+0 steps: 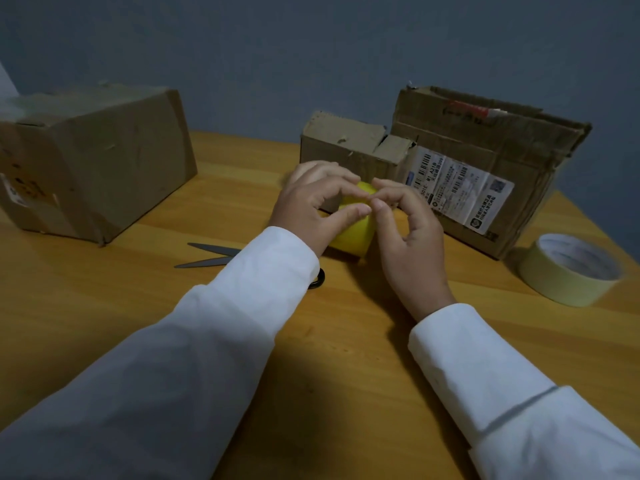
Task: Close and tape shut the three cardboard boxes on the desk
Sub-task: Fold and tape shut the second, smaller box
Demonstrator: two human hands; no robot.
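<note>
I had the yellow tape roll (353, 233) standing on edge on the desk (104, 306), just in front of me and between my two hands. My left hand (313, 206) curled over the roll's left side and steadied it, thumb stretched across its face; my right hand (408, 223) met it from the right, thumb and forefinger pinched narrow at the top of the roll, as if picking for the loose end, though I could not tell whether any tape had lifted. What mattered for the next move, I judged, was where the nearest box lay: the small box (346, 143) sat directly beyond the roll, just past my fingertips, its long side running left to right and its top flaps not lying flat. The big labelled box (485, 174) stood touching its right side, closer to my right hand, while the third box (97, 161) stood well apart at far left. So a strip drawn out would go straight forward, and either hand reached the small box about equally. The scissors (211, 256) lay near my left sleeve, and a pale tape roll (571, 271) lay flat at right.
</note>
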